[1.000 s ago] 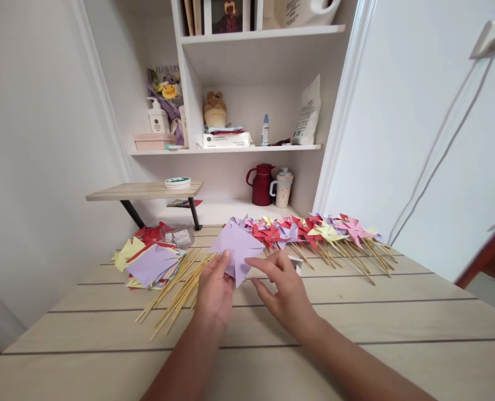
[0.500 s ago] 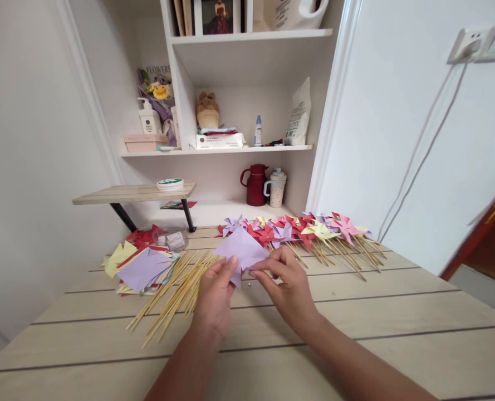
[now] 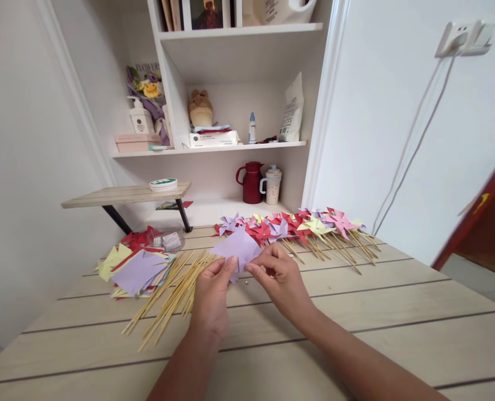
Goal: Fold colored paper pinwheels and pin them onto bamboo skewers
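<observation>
My left hand (image 3: 211,295) pinches the near left edge of a lilac paper square (image 3: 238,247) held just above the wooden table (image 3: 356,323). My right hand (image 3: 281,281) grips the same sheet from the right, thumb and fingers closed on its folded edge. A tiny pale bead or pin (image 3: 248,283) lies on the table right under the paper. A loose bundle of bamboo sticks (image 3: 170,292) lies to the left of my left hand.
A stack of cut paper squares (image 3: 134,268) sits at the left. A row of finished paper pinwheels on sticks (image 3: 309,229) runs along the back. Behind are a small riser shelf (image 3: 124,195), a red jug (image 3: 251,182), a mug (image 3: 271,185) and white wall shelves.
The view has shifted right and slightly down. My right hand has moved from beside the lilac paper onto it, and the sheet now looks smaller and more folded between both hands.
</observation>
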`<state>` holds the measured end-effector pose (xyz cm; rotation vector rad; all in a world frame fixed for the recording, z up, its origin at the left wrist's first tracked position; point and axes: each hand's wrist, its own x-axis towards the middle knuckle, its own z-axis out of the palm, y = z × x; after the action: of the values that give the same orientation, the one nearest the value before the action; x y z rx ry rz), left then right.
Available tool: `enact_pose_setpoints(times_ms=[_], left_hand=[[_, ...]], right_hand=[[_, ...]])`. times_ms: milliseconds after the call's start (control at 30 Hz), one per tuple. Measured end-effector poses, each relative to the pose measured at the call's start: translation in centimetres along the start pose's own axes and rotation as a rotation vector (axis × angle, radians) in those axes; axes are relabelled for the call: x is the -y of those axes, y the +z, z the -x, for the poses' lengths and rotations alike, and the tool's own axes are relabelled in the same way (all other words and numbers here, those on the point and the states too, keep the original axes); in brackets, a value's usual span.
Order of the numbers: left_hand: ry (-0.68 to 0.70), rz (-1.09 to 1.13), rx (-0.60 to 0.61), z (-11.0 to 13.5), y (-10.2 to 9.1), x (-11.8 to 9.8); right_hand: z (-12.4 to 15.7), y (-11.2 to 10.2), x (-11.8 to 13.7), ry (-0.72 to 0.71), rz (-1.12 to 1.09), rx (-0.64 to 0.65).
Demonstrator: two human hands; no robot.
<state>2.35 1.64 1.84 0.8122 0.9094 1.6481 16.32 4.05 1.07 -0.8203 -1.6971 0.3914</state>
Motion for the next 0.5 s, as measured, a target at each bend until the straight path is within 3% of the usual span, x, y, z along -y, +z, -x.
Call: enact_pose_setpoints(times_ms=[500], left_hand=[[0.011,-0.025,-0.002,-0.34,-0.21,0.44]], right_hand=[[-0.31,0.1,-0.13,0.009,0.006,0.019]])
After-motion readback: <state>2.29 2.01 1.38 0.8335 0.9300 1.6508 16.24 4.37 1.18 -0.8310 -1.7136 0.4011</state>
